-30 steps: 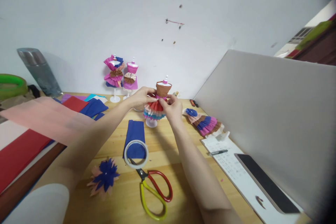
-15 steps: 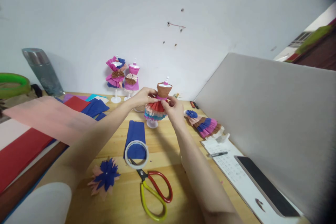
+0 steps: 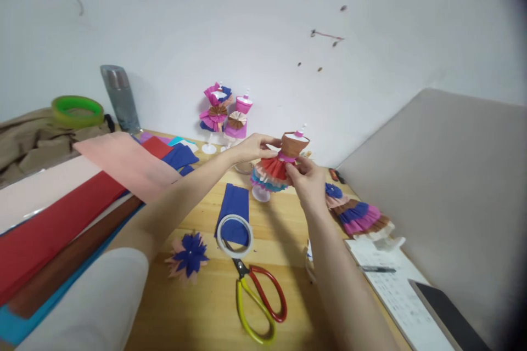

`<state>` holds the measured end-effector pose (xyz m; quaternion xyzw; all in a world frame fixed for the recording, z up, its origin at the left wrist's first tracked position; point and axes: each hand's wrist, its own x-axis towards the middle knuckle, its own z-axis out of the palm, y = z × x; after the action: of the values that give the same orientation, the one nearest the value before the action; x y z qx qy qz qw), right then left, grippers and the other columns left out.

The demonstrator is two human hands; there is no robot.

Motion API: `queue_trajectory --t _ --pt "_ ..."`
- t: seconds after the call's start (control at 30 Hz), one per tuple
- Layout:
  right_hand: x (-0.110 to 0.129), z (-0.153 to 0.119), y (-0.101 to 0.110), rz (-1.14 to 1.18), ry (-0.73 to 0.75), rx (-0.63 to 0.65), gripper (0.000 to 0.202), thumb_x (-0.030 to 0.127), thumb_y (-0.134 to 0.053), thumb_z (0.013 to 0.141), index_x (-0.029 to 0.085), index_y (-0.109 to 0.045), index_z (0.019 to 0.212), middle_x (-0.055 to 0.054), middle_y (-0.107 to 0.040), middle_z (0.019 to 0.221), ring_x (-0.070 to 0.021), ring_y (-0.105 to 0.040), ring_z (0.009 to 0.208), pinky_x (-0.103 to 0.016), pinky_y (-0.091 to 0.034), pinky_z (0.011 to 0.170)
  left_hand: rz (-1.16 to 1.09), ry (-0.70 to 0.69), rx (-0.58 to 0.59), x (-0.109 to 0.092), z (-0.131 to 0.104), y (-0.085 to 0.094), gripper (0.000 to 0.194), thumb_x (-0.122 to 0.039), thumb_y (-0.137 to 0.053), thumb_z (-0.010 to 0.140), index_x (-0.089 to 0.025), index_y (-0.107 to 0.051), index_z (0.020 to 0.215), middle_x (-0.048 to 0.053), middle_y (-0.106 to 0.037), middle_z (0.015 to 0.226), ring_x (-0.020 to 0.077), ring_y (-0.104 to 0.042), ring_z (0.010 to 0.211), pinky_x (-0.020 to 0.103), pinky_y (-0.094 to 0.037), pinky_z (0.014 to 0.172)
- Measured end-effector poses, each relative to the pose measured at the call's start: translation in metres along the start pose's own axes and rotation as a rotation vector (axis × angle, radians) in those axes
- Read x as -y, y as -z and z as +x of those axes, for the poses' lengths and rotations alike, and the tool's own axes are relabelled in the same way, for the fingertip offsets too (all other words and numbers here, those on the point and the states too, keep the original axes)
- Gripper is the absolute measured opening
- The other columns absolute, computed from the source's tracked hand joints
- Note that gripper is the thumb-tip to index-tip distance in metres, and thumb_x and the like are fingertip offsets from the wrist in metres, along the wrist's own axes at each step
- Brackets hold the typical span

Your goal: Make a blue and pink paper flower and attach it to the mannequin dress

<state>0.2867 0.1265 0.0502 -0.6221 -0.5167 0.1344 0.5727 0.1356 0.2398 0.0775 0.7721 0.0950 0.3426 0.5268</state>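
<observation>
A small white dress form on a stand wears a paper dress (image 3: pixel 293 145) with a brown bodice, a pink waistband and a ruffled skirt in red, peach, blue and purple. It leans to the right, its round white base (image 3: pixel 261 193) low over the wooden table. My left hand (image 3: pixel 261 148) pinches the waist from the left, thumb in front. From the right, my right hand (image 3: pixel 308 176) closes on the waist and skirt top, its thumb pressed to the red ruffle. Fingers behind the dress are hidden.
Scissors (image 3: pixel 255 293) and a tape roll (image 3: pixel 234 236) lie over blue paper (image 3: pixel 239 200) in front. A paper flower (image 3: pixel 190 255) lies left of them. Two dressed forms (image 3: pixel 214 112) stand by the wall. Paper sheets (image 3: pixel 61 219) cover the left; a ruffled dress (image 3: pixel 358 214) and phone (image 3: pixel 448 312) lie right.
The camera has turned left, so the scene sits further right. The dress form tilts more to the right, with both hands still at its waist.
</observation>
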Motion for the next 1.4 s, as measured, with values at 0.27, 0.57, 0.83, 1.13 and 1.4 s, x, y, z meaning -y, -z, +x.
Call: queue_trajectory --t 0.27,0.57,0.83,1.13,1.4 --pt "0.002 -0.010 0.004 0.012 -0.029 -0.039 0.052 0.036 -0.065 0.064 0.011 -0.063 0.109 0.004 -0.059 0.050 -0.0142 -0.052 0.038 -0.026 -0.040 0.040 0.259 0.042 -0.318 -0.031 -0.027 0.037 0.015 -0.004 -0.060 0.074 -0.010 -0.058 0.059 0.001 -0.059 0.055 0.0086 -0.056 0.054 0.024 -0.046 0.059" --pt "0.015 -0.040 0.010 0.066 0.053 -0.062 0.045 0.027 -0.061 0.070 0.018 -0.060 0.114 0.004 -0.060 0.059 -0.0104 -0.045 0.038 -0.025 -0.035 0.041 0.566 0.251 -0.503 -0.107 -0.145 0.070 0.028 -0.014 -0.051 0.080 -0.014 -0.046 0.053 -0.005 -0.042 0.042 0.0068 -0.049 0.043 0.020 -0.034 0.050" --pt "0.026 -0.121 0.015 -0.076 0.060 0.218 0.023 0.043 -0.046 0.087 0.022 -0.052 0.081 0.006 -0.044 0.048 -0.0128 -0.041 0.041 -0.026 -0.032 0.045 0.487 0.341 -0.605 -0.125 -0.230 0.051 0.050 -0.037 -0.049 0.085 -0.020 -0.039 0.039 0.000 -0.041 0.036 0.0127 -0.047 0.042 0.026 -0.034 0.049" --pt "0.014 -0.176 0.013 -0.386 0.250 0.506 0.037 0.043 -0.036 0.092 0.024 -0.043 0.061 0.000 -0.051 0.051 -0.0163 -0.047 0.047 -0.027 -0.033 0.051 0.344 0.481 -0.700 -0.106 -0.270 0.040 0.062 -0.063 -0.041 0.085 -0.018 -0.051 0.043 0.007 -0.060 0.050 0.0160 -0.058 0.052 0.028 -0.046 0.058" --pt "-0.003 -0.192 0.015 -0.360 0.326 0.588 0.036 0.043 -0.041 0.092 0.024 -0.054 0.064 -0.001 -0.060 0.053 -0.0166 -0.053 0.044 -0.027 -0.036 0.049 0.692 0.617 -0.714 -0.104 -0.307 0.039 0.026 -0.035 -0.062 0.072 -0.015 -0.061 0.054 0.001 -0.064 0.055 0.0122 -0.055 0.054 0.020 -0.039 0.052"
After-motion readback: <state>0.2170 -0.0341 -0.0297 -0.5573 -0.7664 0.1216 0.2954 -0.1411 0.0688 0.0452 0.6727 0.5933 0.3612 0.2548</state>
